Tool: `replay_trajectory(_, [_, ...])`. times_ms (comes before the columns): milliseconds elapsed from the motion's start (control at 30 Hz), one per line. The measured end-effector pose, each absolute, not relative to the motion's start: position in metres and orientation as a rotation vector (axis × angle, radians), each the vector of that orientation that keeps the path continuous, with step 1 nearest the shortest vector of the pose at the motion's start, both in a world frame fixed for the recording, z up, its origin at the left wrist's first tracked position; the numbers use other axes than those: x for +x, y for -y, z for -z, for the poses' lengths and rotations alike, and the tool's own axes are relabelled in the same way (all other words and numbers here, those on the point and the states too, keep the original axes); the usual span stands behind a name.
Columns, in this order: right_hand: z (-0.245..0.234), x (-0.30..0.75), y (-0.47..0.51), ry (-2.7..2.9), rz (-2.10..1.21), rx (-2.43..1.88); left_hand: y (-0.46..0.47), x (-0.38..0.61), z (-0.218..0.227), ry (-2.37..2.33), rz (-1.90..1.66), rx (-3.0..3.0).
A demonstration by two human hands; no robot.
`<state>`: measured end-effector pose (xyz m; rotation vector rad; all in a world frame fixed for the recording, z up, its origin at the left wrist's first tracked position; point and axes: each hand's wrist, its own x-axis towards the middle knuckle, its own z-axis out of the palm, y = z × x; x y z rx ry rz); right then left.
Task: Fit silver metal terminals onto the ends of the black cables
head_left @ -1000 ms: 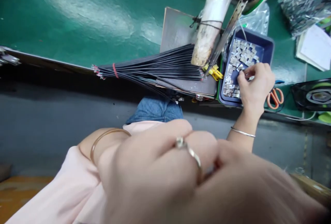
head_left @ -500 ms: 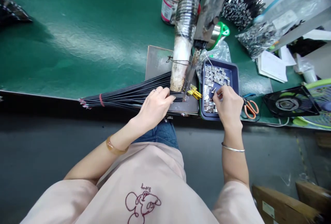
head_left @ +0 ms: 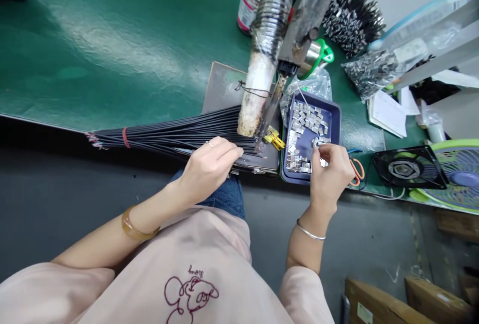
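In the head view our left hand lies closed over the near ends of the bundle of black wires, pressing them to the grey plate. Our right hand pinches one small metal piece between thumb and forefinger, just above the blue tray. We judge it best to grip that piece by its edges only, and to fan the wire ends flat so one stands clear beside the tool tip.

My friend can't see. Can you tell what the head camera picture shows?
A person's left hand rests on a fanned bundle of thin black wires at a green workbench, while the right hand reaches into a dark blue plastic tray of small silver metal clips.
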<state>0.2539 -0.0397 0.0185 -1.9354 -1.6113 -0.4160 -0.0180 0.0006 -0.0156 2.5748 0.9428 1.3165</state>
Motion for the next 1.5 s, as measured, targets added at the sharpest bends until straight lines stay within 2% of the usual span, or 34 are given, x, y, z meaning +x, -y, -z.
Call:
replay_trajectory(267, [-0.023,0.252,0.04,1.692,0.462,-1.927,0.005,-0.016,0.002,-0.709,-1.019,2.53])
replay_trajectory(367, [-0.022,0.255,0.041,1.744,0.416,-1.938,0.007,-0.012,-0.001,-0.747,-0.99,2.318])
replay_trajectory(500, [-0.025,0.242,0.049,1.426,0.492,-1.772,0.008,-0.008,-0.005,-0.875,-0.906,1.878])
replay_trajectory(567, [-0.026,0.222,0.055,1.299,0.316,-1.664,0.006,-0.008,-0.006,-0.875,-0.841,1.606])
replay_trajectory(733, [-0.015,0.166,0.065,1.321,-0.452,-1.502,0.004,-0.007,-0.009,-0.823,-0.806,1.319])
replay_trajectory(867, [-0.001,0.152,0.064,1.295,-0.674,-1.468,0.008,-0.004,-0.008,-0.815,-0.832,1.338])
replay_trajectory(1100, [-0.001,0.151,0.063,1.294,-0.641,-1.455,0.011,-0.005,0.004,-0.852,-0.869,1.474])
replay_trajectory(1300, [-0.008,0.149,0.068,1.429,-0.438,-1.489,0.008,-0.008,0.006,-0.726,-1.07,1.869])
replay_trajectory(1433, [-0.01,0.15,0.07,1.401,-0.528,-1.467,0.008,-0.009,0.006,-0.713,-1.132,2.069])
replay_trajectory(1500, [-0.009,0.15,0.069,1.451,-0.464,-1.488,0.009,-0.009,0.008,-0.74,-1.125,2.222])
